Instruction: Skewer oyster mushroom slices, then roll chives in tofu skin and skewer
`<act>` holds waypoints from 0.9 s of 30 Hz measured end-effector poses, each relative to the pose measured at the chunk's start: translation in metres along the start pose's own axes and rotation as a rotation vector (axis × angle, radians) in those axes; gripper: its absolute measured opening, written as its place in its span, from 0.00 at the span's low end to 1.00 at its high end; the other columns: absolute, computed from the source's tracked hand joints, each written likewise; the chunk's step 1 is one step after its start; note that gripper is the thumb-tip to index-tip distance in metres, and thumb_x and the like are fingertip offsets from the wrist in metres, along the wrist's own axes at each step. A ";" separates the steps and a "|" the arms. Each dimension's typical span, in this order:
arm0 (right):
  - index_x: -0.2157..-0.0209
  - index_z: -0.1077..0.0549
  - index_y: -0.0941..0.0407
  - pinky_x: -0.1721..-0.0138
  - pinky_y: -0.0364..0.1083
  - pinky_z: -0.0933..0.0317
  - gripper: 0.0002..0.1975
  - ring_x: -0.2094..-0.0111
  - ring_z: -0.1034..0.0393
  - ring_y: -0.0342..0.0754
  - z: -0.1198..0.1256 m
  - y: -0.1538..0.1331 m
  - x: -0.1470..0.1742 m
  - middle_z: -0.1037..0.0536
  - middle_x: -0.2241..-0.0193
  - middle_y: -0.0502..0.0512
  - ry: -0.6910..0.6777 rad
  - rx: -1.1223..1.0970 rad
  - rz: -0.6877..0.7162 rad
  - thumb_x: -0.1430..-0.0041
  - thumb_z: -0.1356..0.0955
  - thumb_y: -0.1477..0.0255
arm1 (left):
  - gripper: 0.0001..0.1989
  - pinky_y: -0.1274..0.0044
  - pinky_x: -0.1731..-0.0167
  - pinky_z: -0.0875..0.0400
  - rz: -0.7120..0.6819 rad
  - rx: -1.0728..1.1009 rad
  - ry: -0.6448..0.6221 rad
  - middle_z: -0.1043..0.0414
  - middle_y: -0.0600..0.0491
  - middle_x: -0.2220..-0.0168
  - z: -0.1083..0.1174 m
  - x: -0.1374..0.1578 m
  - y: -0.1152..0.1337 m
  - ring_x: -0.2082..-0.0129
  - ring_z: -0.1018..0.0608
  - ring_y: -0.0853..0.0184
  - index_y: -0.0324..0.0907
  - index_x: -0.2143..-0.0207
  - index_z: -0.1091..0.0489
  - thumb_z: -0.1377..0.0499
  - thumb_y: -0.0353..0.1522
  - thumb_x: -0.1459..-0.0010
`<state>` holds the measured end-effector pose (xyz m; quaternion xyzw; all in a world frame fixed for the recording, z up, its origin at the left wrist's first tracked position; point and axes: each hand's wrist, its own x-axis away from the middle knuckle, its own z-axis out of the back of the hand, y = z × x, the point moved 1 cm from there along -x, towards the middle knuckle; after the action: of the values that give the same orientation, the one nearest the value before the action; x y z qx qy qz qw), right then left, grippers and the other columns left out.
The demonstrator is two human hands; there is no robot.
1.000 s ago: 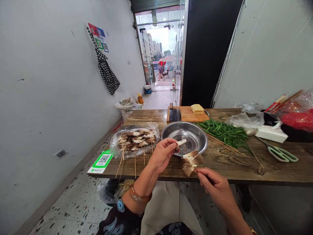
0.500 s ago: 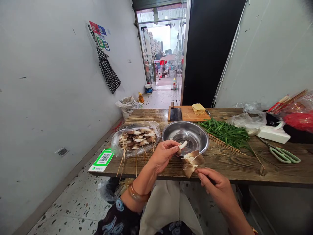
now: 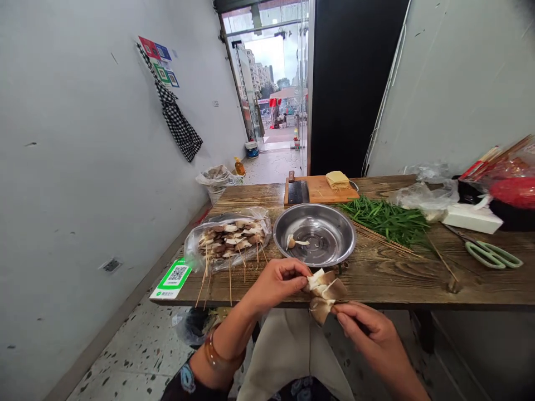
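My right hand pinches the lower end of a skewer, most of which its fingers hide. Threaded oyster mushroom pieces, brown-grey with white flesh, sit on that skewer above the table's front edge. My left hand is closed on a pale mushroom piece at the upper end, against the others. Just beyond stands a steel bowl holding a few leftover mushrooms. To the left, a clear plastic bag holds many finished mushroom skewers, their sticks pointing toward me.
A cutting board carries a cleaver and stacked yellow sheets. Green leaves, bare skewers and scissors lie to the right. A QR code card sits at the left table corner.
My left hand has come from over the bowl down to the skewer, bringing the mushroom piece against the threaded ones. The mushrooms in the bowl are now uncovered. The view has shifted slightly.
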<state>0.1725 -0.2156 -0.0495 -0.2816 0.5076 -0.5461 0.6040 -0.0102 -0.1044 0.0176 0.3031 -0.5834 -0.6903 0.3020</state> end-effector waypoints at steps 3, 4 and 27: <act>0.67 0.19 0.53 0.79 0.39 0.39 0.11 0.80 0.34 0.42 0.005 0.012 0.003 0.24 0.76 0.52 0.023 -0.068 -0.086 0.43 0.34 0.65 | 0.09 0.76 0.63 0.32 -0.057 -0.118 0.046 0.24 0.47 0.65 0.008 -0.010 0.012 0.66 0.24 0.66 0.37 0.68 0.25 0.40 0.35 0.46; 0.67 0.19 0.54 0.81 0.39 0.40 0.11 0.82 0.36 0.41 0.009 0.018 0.003 0.25 0.77 0.51 0.047 -0.103 -0.136 0.43 0.33 0.64 | 0.10 0.76 0.63 0.32 -0.073 -0.174 0.099 0.23 0.47 0.65 0.012 -0.018 0.016 0.66 0.24 0.66 0.37 0.67 0.25 0.41 0.35 0.45; 0.63 0.21 0.57 0.84 0.39 0.46 0.15 0.84 0.42 0.38 0.049 0.057 0.006 0.33 0.82 0.46 0.281 -0.489 -0.366 0.47 0.29 0.62 | 0.08 0.66 0.55 0.34 0.292 -1.440 0.051 0.25 0.34 0.61 0.031 -0.138 -0.054 0.56 0.24 0.50 0.33 0.67 0.24 0.37 0.26 0.53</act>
<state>0.2385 -0.2181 -0.0868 -0.4265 0.6429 -0.5412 0.3344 0.0503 0.0286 -0.0226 -0.0349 -0.0126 -0.8480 0.5287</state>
